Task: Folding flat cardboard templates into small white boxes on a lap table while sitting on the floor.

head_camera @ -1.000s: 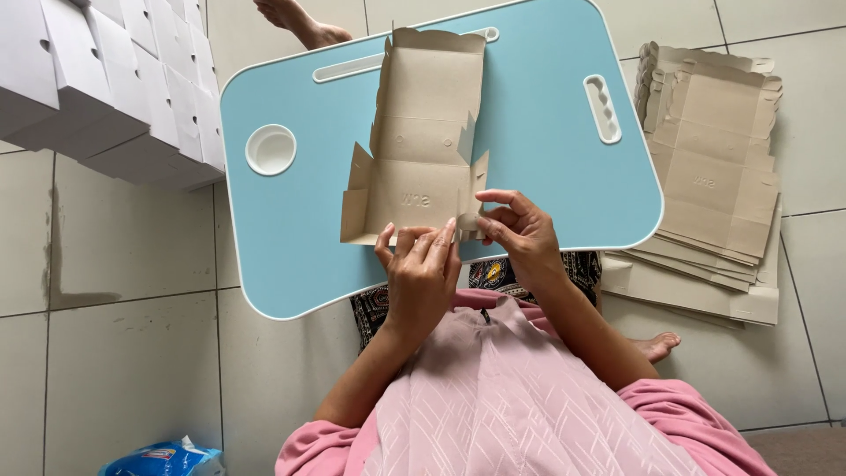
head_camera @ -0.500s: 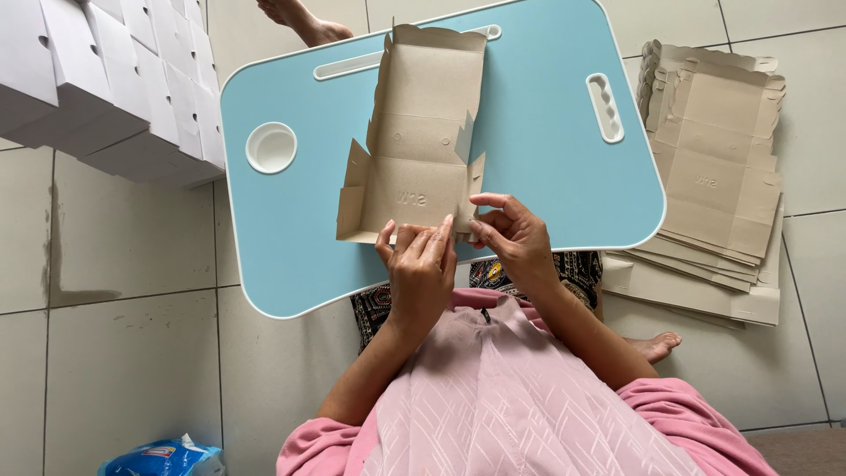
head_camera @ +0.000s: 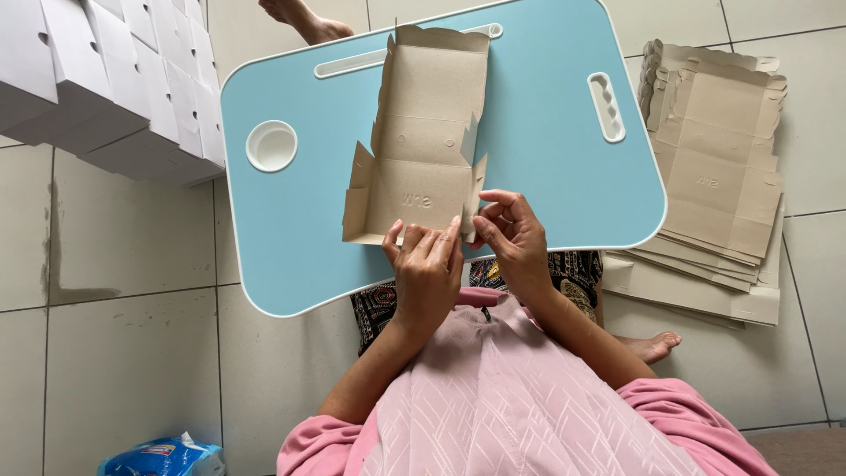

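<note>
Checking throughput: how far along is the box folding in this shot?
Done: folded white boxes sit stacked at upper left. In hand: one cardboard blank lies on the blue lap table, side flaps partly raised; left hand and right hand work its near edge. Left: a stack of flat blanks waits on the floor at right.

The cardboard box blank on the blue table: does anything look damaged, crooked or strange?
Nothing stands out. The cardboard blank lies flat and untorn on the blue lap table, side flaps raised. Both hands, left and right, hold its near edge. The flat stack is only slightly fanned.
</note>
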